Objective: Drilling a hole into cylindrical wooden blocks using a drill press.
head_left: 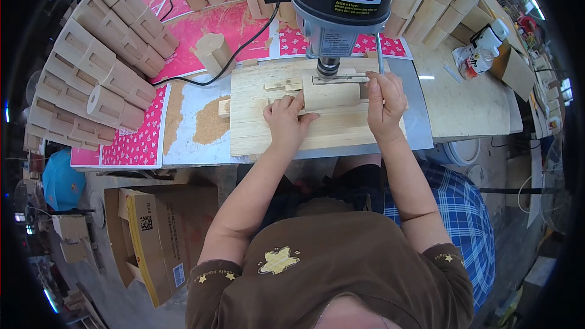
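**Clutter on Both Your Sides**

At your left, tall stacks of slotted wooden cylinders (100, 79) lean outward in the fisheye view, on pink patterned paper (148, 140) that covers part of the table (457, 100). A lone wooden cylinder (213, 55) stands near the back, and a ragged brown patch (211, 123) shows in front of it. Below, by your left, you have an open cardboard carton (161, 237) on the grey floor (116, 312), with a blue umbrella-like object (63, 180) beyond it. On your right, a clear plastic jar (472, 64) sits beside an open cardboard box (518, 67). Lower down are a white bucket (461, 151) and blue plaid cloth (469, 219).
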Tool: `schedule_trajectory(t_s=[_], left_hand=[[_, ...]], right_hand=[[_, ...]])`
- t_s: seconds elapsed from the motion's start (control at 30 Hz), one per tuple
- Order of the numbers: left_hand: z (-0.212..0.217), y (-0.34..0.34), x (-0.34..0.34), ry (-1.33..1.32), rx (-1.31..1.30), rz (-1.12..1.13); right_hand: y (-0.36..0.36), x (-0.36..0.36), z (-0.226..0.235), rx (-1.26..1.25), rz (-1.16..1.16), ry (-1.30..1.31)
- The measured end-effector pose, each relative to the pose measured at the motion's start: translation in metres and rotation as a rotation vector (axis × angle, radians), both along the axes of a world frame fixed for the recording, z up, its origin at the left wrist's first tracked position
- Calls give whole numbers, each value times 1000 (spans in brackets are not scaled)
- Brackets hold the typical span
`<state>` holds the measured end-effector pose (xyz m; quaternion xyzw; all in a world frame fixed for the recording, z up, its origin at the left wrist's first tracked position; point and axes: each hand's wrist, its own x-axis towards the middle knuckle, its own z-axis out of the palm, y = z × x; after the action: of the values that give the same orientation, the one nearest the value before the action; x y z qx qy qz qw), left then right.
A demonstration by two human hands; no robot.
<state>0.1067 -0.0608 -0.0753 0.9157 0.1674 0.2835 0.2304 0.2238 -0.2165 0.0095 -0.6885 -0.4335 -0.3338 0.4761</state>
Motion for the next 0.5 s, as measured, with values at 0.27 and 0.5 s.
schedule_trajectory(t_s=[0.27,0.5], left_hand=[[4,2,2,34,-87,11],[1,10,7,-13,-163,25]], right_hand=[[6,15,105,132,37,40],[52,95,114,50,102,170]])
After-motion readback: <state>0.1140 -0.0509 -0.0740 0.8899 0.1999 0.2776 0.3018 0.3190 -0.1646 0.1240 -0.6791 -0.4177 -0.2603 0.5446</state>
